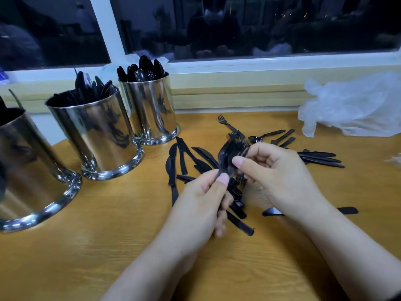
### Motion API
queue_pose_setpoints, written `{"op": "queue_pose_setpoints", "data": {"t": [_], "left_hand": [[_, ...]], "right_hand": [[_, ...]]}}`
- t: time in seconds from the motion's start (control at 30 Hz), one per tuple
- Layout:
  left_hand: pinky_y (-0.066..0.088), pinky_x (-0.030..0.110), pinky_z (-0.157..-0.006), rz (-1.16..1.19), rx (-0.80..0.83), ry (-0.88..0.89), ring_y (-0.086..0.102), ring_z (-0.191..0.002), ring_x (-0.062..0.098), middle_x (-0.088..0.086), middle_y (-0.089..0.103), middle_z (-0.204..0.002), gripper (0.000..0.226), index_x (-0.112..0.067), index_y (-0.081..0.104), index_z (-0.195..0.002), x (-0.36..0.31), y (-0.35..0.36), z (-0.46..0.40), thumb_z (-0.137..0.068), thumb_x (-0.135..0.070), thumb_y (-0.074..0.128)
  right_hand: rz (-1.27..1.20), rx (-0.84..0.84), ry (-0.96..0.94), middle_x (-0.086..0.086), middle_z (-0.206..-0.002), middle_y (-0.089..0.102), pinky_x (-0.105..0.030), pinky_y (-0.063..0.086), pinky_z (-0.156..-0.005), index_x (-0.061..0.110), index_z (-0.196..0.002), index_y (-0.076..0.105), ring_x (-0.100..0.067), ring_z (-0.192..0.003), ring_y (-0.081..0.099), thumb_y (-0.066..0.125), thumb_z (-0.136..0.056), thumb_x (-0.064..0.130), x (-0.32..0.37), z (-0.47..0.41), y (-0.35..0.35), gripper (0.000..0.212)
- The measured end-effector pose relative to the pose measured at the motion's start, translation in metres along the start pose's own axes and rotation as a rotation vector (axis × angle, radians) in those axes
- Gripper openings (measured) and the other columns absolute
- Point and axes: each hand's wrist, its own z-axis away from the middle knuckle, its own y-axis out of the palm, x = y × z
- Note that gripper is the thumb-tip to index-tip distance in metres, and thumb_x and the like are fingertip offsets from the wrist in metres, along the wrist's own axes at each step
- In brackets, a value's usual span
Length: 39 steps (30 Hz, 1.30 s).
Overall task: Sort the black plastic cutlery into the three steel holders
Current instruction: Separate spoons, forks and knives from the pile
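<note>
Both hands meet mid-table: my left hand (pixel 206 192) grips a bundle of black forks (pixel 233 153) by the handles, and my right hand (pixel 271 168) pinches their heads. Loose knives (pixel 180 157) lie at ten o'clock of them, with three steel holders (pixel 95 131) further toward nine.

I see bare surface (pixel 108 246) in front of the three steel holders (pixel 95 131), so the near left is free to pass. Loose knives (pixel 173 166) crowd the middle, more cutlery (pixel 321 158) lies right, and a plastic bag (pixel 351 105) blocks the far right corner.
</note>
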Motion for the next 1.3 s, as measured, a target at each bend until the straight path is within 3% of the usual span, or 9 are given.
{"op": "queue_pose_setpoints", "data": {"t": [0.13,0.23,0.37,0.63,0.9,1.03,1.17,1.23,1.3], "left_hand": [[0.024,0.025,-0.045,0.097,-0.173,-0.036,0.029,-0.046,0.01,-0.005,0.041,-0.064,0.026,-0.027,0.067,-0.114,0.004,-0.016,-0.01,-0.106,-0.039,0.046],[0.021,0.025,-0.044,0.119,-0.21,-0.047,0.026,-0.045,0.009,-0.006,0.04,-0.063,0.025,-0.024,0.066,-0.113,0.006,-0.024,-0.011,-0.105,-0.039,0.049],[0.022,0.026,-0.044,0.104,-0.184,-0.036,0.027,-0.046,0.009,-0.006,0.039,-0.065,0.031,-0.014,0.063,-0.116,0.009,-0.025,-0.006,-0.102,-0.04,0.056],[0.029,0.022,-0.039,0.084,-0.17,-0.055,0.032,-0.045,0.008,-0.007,0.044,-0.059,0.023,-0.027,0.064,-0.12,0.008,-0.029,-0.006,-0.107,-0.037,0.048],[0.028,0.023,-0.04,0.107,-0.189,-0.043,0.031,-0.046,0.009,-0.005,0.044,-0.06,0.022,-0.027,0.066,-0.114,0.009,-0.033,-0.004,-0.108,-0.035,0.047],[0.03,0.026,-0.042,0.07,-0.225,-0.011,0.033,-0.046,0.01,-0.004,0.044,-0.059,0.021,-0.032,0.067,-0.109,0.008,-0.036,-0.004,-0.107,-0.037,0.047],[0.037,0.03,-0.049,-0.041,-0.287,0.072,0.041,-0.051,0.014,-0.003,0.047,-0.06,0.022,-0.034,0.068,-0.1,0.005,-0.042,-0.005,-0.106,-0.038,0.047],[0.041,0.036,-0.056,-0.098,-0.319,0.113,0.047,-0.057,0.016,-0.001,0.052,-0.062,0.026,-0.023,0.067,-0.098,0.002,-0.047,-0.004,-0.105,-0.037,0.047],[0.046,0.041,-0.063,-0.185,-0.356,0.143,0.052,-0.062,0.021,0.012,0.059,-0.07,0.032,-0.014,0.066,-0.093,0.001,-0.052,-0.003,-0.104,-0.037,0.048]], "right_hand": [[0.425,0.046,0.01,0.022,-0.086,0.063,-0.019,0.042,-0.07,0.036,-0.105,0.069,0.002,-0.079,0.056,0.062,-0.095,0.042,-0.01,-0.002,-0.006,0.014],[0.667,0.293,-0.006,0.026,-0.112,0.052,-0.023,0.04,-0.091,0.038,-0.129,0.061,0.006,-0.101,0.047,0.061,-0.093,0.053,-0.011,0.001,-0.003,0.039],[0.76,0.365,-0.057,0.022,-0.124,0.047,-0.032,0.037,-0.109,0.038,-0.142,0.052,-0.002,-0.122,0.039,0.061,-0.092,0.056,-0.009,0.003,0.007,0.054],[0.831,0.317,-0.084,0.018,-0.12,0.051,-0.026,0.038,-0.103,0.034,-0.136,0.059,-0.003,-0.117,0.043,0.059,-0.099,0.04,-0.015,0.002,0.011,0.038],[0.874,0.276,-0.135,0.012,-0.111,0.057,-0.031,0.043,-0.101,0.03,-0.125,0.069,-0.01,-0.112,0.048,0.057,-0.101,0.03,-0.023,-0.001,0.013,0.027],[0.841,0.161,-0.178,0.009,-0.104,0.058,-0.04,0.045,-0.099,0.025,-0.119,0.072,-0.014,-0.106,0.051,0.056,-0.102,0.026,-0.024,-0.002,0.01,0.023],[0.709,0.108,-0.163,0.02,-0.104,0.052,-0.026,0.044,-0.092,0.025,-0.121,0.067,0.001,-0.093,0.052,0.048,-0.105,0.024,-0.022,-0.005,0.001,0.025],[0.649,0.133,-0.158,0.025,-0.102,0.05,-0.012,0.039,-0.082,0.029,-0.12,0.066,0.008,-0.082,0.053,0.046,-0.106,0.025,-0.019,-0.004,-0.003,0.025],[0.629,0.183,-0.172,0.028,-0.102,0.05,-0.009,0.038,-0.079,0.031,-0.123,0.065,0.01,-0.086,0.054,0.045,-0.105,0.027,-0.016,-0.003,-0.005,0.027]]}}
